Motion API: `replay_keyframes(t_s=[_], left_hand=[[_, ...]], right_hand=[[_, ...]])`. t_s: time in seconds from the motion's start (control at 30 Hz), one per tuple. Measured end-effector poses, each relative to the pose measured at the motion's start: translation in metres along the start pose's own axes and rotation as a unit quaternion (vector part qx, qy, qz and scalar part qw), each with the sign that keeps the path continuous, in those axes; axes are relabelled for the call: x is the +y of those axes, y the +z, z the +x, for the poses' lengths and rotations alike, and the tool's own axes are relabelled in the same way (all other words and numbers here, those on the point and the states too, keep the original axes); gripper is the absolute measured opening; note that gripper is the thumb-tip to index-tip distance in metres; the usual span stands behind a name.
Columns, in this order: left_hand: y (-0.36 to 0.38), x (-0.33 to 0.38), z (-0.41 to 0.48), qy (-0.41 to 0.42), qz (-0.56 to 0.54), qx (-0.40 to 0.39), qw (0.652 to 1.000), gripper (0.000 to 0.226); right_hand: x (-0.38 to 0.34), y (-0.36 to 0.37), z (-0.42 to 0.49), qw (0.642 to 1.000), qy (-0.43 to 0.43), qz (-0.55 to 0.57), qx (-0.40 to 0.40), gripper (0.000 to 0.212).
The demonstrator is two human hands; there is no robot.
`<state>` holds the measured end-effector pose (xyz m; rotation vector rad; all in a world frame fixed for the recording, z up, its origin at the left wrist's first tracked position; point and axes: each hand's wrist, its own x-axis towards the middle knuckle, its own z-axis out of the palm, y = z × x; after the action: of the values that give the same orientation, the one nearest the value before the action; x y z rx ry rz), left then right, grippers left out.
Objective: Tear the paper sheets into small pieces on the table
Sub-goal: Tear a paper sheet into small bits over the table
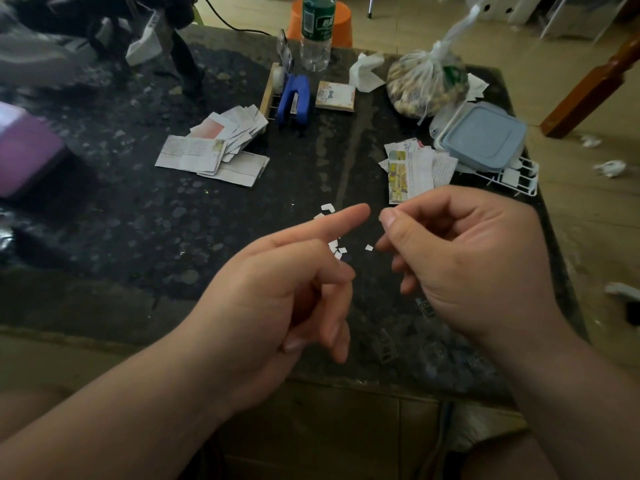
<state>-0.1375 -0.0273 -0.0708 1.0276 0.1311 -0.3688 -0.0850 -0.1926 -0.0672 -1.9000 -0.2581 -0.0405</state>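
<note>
Over table (138, 220): left hand (277, 289) pointing, right hand (467, 265) curled, scraps (337, 251) beneath.

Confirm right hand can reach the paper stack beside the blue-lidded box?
Probably yes: the right hand hovers just in front of the paper stack, and nothing lies between them or on top.

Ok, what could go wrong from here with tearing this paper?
The torn bits lie loose around the left hand; a sweep could scatter them off the table. Reaching for the paper pile beyond the right hand passes right over them, and crumpled scraps already lie on the floor.
</note>
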Motion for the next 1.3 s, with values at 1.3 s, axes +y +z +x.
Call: replay_keyframes(t_s=[1.3], left_hand=[[-0.019,0.011,-0.007,-0.061,-0.071,-0.147,0.985,0.049]], right_hand=[[0.000,-0.002,-0.003,0.942,0.084,0.245,-0.215,0.014]])
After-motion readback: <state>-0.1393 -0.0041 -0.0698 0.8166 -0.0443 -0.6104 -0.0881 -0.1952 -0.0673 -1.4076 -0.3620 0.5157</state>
